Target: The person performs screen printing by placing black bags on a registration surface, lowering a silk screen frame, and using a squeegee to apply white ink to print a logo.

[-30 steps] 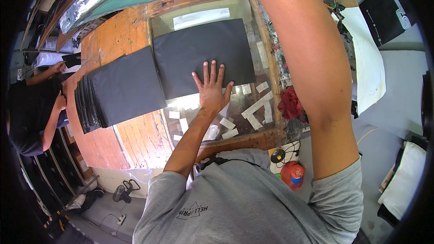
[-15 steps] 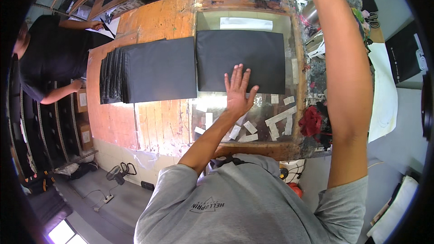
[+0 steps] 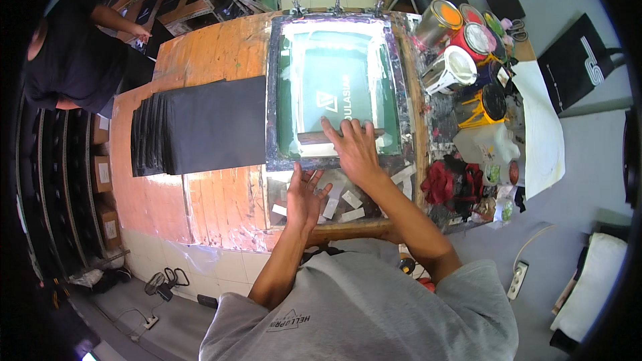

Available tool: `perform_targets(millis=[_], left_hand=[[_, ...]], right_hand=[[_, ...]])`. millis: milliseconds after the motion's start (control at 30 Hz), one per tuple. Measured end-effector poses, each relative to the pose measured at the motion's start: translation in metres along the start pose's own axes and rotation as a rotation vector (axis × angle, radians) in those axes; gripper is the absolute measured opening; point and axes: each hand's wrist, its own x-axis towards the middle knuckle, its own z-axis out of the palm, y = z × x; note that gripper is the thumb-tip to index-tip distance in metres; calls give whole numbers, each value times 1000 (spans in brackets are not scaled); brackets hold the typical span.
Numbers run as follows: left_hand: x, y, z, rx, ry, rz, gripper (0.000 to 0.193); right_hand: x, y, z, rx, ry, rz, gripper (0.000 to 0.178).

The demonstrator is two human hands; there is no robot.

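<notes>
A screen-printing frame (image 3: pixel 272 93) with green mesh and a pale design lies lowered on the table in front of me. Across its near part rests a squeegee (image 3: pixel 313 138) with a dark wooden handle. My right hand (image 3: pixel 359 152) is over that handle, gripping it, index finger stretched forward onto the mesh. At the frame's near edge my left hand (image 3: pixel 305 202) is open, fingers extended, their tips by the rim; whether they touch it I cannot tell. A fanned stack of black bags or sheets (image 3: pixel 217 124) lies left of the frame. The black piece seen earlier is hidden.
Ink cans (image 3: pixel 440 21) and a white tub (image 3: pixel 456 67) crowd the table's right side, with a red cloth (image 3: pixel 438 184) nearer me. White tape scraps (image 3: pixel 352 214) lie before the frame. Clamps (image 3: pixel 337 7) line its far edge. Another person (image 3: pixel 83 53) stands at far left.
The frame has come down from its raised position over the black piece. My right hand has moved from high up onto the squeegee; my left has left the black piece for the frame's near edge.
</notes>
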Motion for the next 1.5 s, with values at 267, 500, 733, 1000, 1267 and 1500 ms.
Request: perform_targets(millis=[267, 500, 733, 1000, 1267, 1500], left_hand=[[37, -22, -20, -13, 118, -86, 106], [35, -19, -13, 57, 106, -95, 97], [34, -19, -17, 91, 104, -81, 95], [32, -19, -18, 72, 161, -74, 83], [31, -19, -21, 31, 132, -16, 57], [24, -8, -18, 75, 62, 43, 53]], right_hand=[[-16, 5, 26, 88, -76, 68, 67], [-9, 8, 48, 30, 11, 66, 68], [101, 75, 82, -56, 63, 99, 66], [194, 140, 96, -32, -105, 149, 70], [227, 161, 106, -192, 99, 182, 70], [166, 112, 73, -4, -4, 26, 72]])
